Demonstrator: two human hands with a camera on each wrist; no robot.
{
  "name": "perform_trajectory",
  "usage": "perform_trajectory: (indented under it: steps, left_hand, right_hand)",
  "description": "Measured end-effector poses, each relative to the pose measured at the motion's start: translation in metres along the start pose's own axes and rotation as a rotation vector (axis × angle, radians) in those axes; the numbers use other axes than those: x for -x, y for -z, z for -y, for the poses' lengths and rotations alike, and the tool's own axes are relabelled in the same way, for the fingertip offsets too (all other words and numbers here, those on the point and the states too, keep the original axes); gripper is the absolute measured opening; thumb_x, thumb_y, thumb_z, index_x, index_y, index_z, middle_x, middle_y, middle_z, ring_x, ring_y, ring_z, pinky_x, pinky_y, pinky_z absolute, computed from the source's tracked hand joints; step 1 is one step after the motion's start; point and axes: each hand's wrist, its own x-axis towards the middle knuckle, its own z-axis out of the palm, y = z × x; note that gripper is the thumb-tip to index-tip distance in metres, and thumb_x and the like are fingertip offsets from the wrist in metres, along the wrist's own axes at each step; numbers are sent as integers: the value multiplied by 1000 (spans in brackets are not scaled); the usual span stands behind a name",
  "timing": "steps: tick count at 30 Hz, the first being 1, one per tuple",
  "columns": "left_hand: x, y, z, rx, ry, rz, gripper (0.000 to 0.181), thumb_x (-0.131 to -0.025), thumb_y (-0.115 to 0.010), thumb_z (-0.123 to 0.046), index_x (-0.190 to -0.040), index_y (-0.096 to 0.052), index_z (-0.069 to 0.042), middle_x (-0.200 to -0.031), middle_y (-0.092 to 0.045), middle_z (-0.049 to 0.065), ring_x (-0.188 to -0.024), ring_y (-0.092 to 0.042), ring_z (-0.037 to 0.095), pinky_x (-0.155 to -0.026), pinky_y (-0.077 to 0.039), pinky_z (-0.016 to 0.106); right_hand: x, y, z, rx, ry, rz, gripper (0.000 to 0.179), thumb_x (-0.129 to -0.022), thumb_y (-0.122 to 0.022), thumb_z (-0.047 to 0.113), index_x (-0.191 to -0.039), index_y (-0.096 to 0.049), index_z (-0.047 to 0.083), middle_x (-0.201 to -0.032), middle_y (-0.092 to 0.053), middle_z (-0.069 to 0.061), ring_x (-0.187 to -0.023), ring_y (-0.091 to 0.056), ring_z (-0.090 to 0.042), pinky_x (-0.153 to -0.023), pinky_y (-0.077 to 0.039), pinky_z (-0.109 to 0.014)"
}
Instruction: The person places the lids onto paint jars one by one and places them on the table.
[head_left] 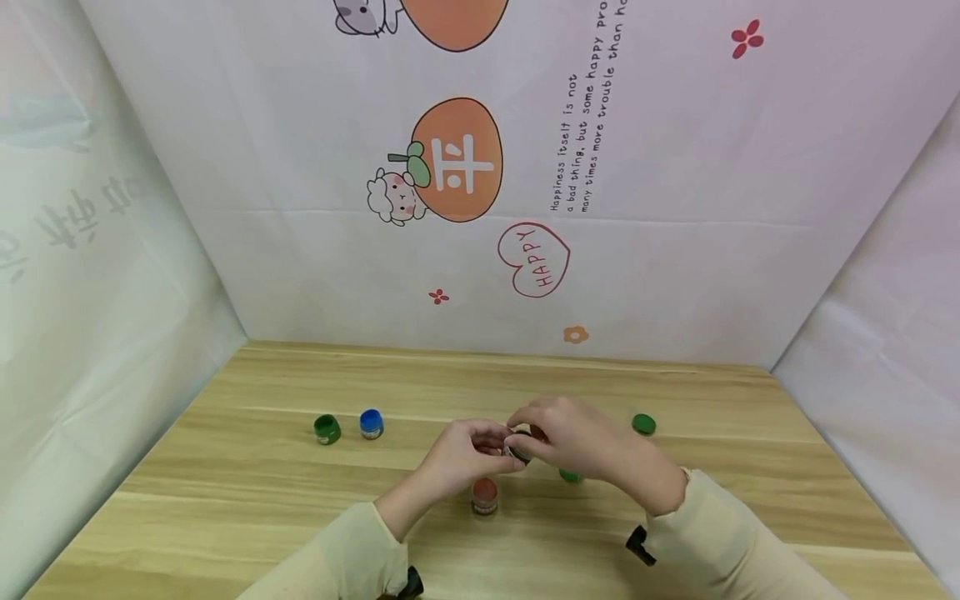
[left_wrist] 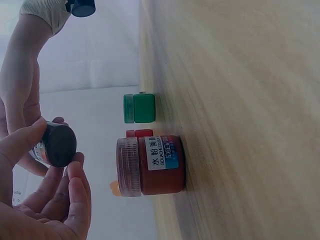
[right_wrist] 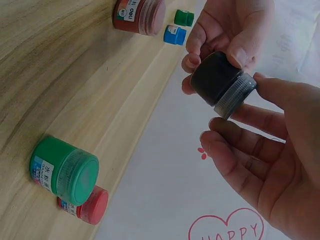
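Note:
A small jar of black paint (right_wrist: 217, 79) with a clear ribbed lid is tilted between my two hands. My left hand (head_left: 457, 457) pinches the jar's body between thumb and fingers. The right hand (head_left: 573, 437) has its thumb on the lid (right_wrist: 235, 96), with its fingers bent around the far side. In the left wrist view the dark bottom of the jar faces the camera. Below the left hand, upright on the table, stands a brownish-red gouache jar (head_left: 484, 497). A green jar (right_wrist: 65, 170) stands partly hidden under the right hand, with a red jar (right_wrist: 92, 206) close by it.
On the left of the wooden table (head_left: 225, 500) are a dark green jar (head_left: 327, 429) and a blue jar (head_left: 371, 423). A round green item (head_left: 643, 424) sits beyond the right forearm. White printed sheeting (head_left: 675, 250) walls the back and sides.

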Motion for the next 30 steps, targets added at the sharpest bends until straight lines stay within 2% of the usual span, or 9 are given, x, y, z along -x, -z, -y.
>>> perform_trajectory:
  steps: [3, 6, 9, 12, 14, 16, 22, 26, 30]
  left_hand:
    - [0, 1, -1, 12, 5, 2, 33, -86, -84, -16, -115, -75, -3, -102, -74, 2, -91, -68, 14, -79, -56, 29]
    - [0, 2, -1, 13, 0, 1, 34, -86, -84, -16, -115, -74, -2, -102, -74, 2, -90, -68, 14, -79, -56, 28]
    - [0, 2, -1, 6, -3, -4, 34, -86, -84, -16, -115, -74, -1, -101, -74, 3, -90, -67, 14, -79, -55, 28]
    - [-1, 2, 1, 7, -5, 0, 34, -86, -84, -15, -115, -74, -1, -100, -73, 2, -89, -67, 14, -78, -55, 28]
    - [0, 2, 1, 8, -2, 4, 32, -86, -84, -15, -114, -74, -2, -99, -73, 2, -88, -67, 14, -77, -55, 27]
    - [0, 1, 1, 15, -4, 7, 32, -86, -84, -14, -114, -75, -2, -99, -73, 1, -88, -67, 14, -77, -55, 27]
    - [-2, 1, 3, 24, -8, 2, 33, -86, -84, -15, -114, -74, -1, -100, -74, 2, -90, -67, 14, -78, -55, 27]
    - [-2, 1, 3, 29, 3, -13, 35, -86, -84, -15, -115, -74, -1, -101, -73, 2, -90, -67, 14, -79, -55, 28]
    - [0, 0, 0, 41, 6, -20, 34, -85, -85, -14, -115, -74, -1, -100, -73, 2, -90, -67, 14, -78, -55, 28]
  right_hand:
    - [0, 2, -2, -63, -19, 4, 31, -104, -63, 32, -116, -74, 6, -98, -71, 1, -78, -61, -5, -67, -52, -25]
    - [3, 6, -7, -163, -44, 25, 35, -102, -66, 33, -124, -72, 6, -106, -70, 3, -89, -65, -10, -72, -55, -29]
    - [6, 9, -12, -238, -8, 49, 33, -97, -75, 20, -127, -71, 10, -119, -69, 2, -101, -67, -14, -79, -57, -33]
    - [7, 10, -15, -284, 66, 71, 36, -90, -78, 2, -125, -72, 13, -122, -68, 1, -106, -66, -15, -83, -57, -32]
    - [7, 10, -15, -307, 97, 84, 38, -89, -77, -4, -123, -74, 12, -121, -68, 1, -105, -67, -14, -83, -57, -30]
    - [7, 9, -15, -314, 107, 86, 34, -89, -77, -3, -120, -75, 11, -119, -69, 0, -103, -67, -12, -81, -57, -29]
    - [6, 6, -16, -301, 60, 58, 24, -94, -77, 9, -118, -76, 8, -109, -71, 0, -89, -67, -8, -74, -57, -23]
    - [5, 3, -13, -234, 40, 6, 19, -94, -77, 14, -112, -77, 7, -102, -72, 1, -81, -65, -5, -68, -55, -21]
    - [4, 1, -8, -165, -13, -21, 18, -96, -76, 27, -103, -77, 10, -92, -69, 7, -75, -61, -3, -63, -52, -21]
